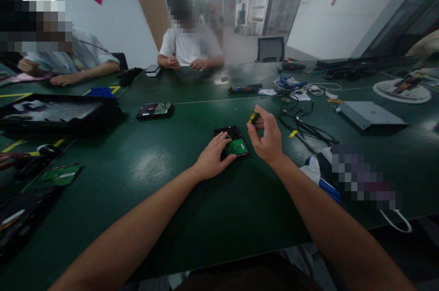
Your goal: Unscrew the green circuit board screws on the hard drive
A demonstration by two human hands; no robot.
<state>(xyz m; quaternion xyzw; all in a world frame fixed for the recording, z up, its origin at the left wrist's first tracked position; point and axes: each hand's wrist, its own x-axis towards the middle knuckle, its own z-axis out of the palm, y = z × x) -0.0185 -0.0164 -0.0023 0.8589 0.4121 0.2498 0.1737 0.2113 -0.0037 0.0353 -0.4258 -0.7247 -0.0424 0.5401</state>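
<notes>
A hard drive [237, 147] with a green circuit board and a black upper part lies on the dark green table in front of me. My left hand [216, 156] holds it from the left, its fingers across the black part and its thumb along the near edge. Just right of the drive, raised above the table, my right hand [267, 137] is closed on a short yellow-and-black screwdriver [254, 116]. The screwdriver's tip cannot be made out. Farther left lies a second hard drive [156, 110] with a green board.
Left are a black casing [61, 112] and a loose green circuit board [61, 175]. Black cables [308, 128], a grey metal box [372, 115] and a white round grille [401, 92] lie right. Two people [192, 46] sit across the table. A power drill [291, 66] lies far back.
</notes>
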